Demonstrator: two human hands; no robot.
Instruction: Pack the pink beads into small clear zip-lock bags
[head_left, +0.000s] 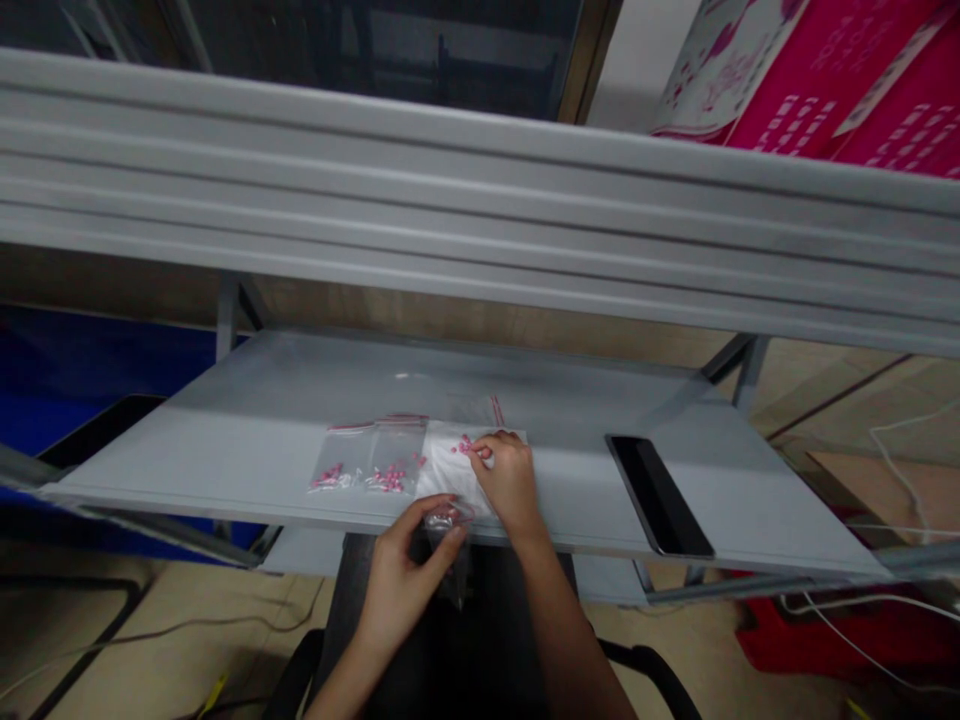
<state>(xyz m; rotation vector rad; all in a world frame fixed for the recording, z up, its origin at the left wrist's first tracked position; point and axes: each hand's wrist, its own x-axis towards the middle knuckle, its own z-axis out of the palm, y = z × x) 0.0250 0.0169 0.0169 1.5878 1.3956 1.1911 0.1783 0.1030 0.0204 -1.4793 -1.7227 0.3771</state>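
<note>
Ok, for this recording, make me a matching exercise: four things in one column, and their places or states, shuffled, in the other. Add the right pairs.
Column one
1. left hand
2. right hand
3. flat black device
4. white sheet

Column two
A. spread beneath the loose pink pieces
B. holding a clear bag
C. lying on the grey table, to the right of both hands
D. reaching in at the loose pink pieces

Right pairs: 1-B, 2-D, 3-C, 4-A

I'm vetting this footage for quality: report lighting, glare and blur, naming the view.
Head view: dim overall, with a small glare spot on the grey table behind the bags; same view: pink beads look soft-edged.
</note>
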